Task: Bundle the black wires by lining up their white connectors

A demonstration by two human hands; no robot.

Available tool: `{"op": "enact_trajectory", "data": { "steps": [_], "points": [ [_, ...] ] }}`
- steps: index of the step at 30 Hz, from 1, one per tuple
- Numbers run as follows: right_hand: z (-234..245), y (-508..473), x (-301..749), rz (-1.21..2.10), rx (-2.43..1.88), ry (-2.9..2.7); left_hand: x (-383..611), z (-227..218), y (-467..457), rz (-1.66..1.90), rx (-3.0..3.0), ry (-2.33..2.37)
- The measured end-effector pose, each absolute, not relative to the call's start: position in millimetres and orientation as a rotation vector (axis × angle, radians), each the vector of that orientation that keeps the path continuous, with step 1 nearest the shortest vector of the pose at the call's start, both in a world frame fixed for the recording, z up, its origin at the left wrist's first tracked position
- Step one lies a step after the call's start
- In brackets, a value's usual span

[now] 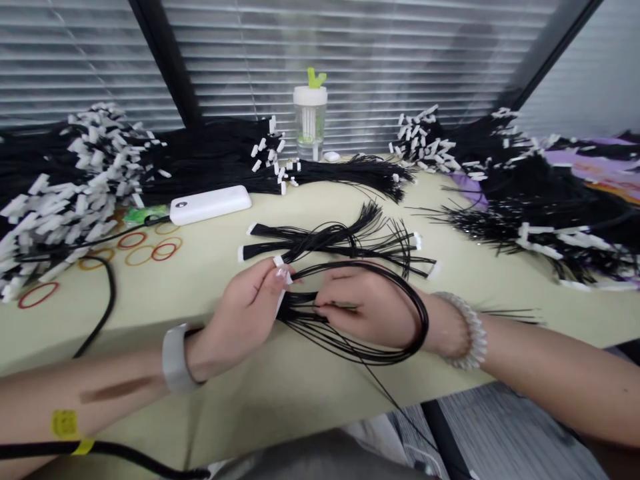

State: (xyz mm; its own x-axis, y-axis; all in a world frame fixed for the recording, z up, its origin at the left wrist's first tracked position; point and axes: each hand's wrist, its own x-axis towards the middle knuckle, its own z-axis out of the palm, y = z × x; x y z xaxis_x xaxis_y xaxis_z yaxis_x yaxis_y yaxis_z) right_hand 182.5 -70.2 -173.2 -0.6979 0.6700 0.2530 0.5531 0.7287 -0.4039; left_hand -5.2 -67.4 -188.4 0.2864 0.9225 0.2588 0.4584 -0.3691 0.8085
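My left hand [253,300] is closed on the white connector end of a black wire harness [420,313], thumb on top. The harness's wires bow out in a loop that passes around my right wrist. Inside that loop, my right hand [357,300] has its fingers pinched on some of the thin black wires near the connector. One loose wire trails down past the table's front edge. Just beyond my hands lie several short black wire bundles [320,243] with white connectors at their ends.
Large heaps of black wires with white connectors [95,173] line the back left; more wire piles [530,207] lie at right. A white power bank [210,205] with a black cable and rubber bands [143,253] are left. A clear cup [310,123] stands at the back.
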Motion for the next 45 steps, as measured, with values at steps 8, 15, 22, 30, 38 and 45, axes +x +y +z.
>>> {"op": "enact_trajectory", "data": {
  "steps": [8, 15, 22, 30, 38, 45],
  "points": [
    [-167.1, -66.4, 189.4, 0.221, -1.031, -2.65, -4.9, -189.4, -64.1, 0.979, 1.919, 1.228],
    [-170.5, -66.9, 185.6, 0.03, -1.036, -2.655, -4.0, -189.6, -64.2, 0.944, 1.888, 1.2],
    [-159.5, -67.3, 194.9, -0.236, -1.012, -2.728, -4.9, -190.1, -63.5, 0.957, 1.864, 1.192],
    [-138.4, -39.4, 227.1, 0.33, -1.055, -1.725, -5.9, -192.3, -63.2, 0.955, 1.831, 1.154],
    [-127.1, -37.2, 233.4, 0.775, -0.877, -1.335, -6.1, -192.6, -64.5, 0.926, 1.843, 1.12],
    [-145.3, -66.8, 203.1, 0.183, -0.965, -2.333, -4.8, -191.3, -65.0, 0.913, 1.819, 1.14]
  ]
}}
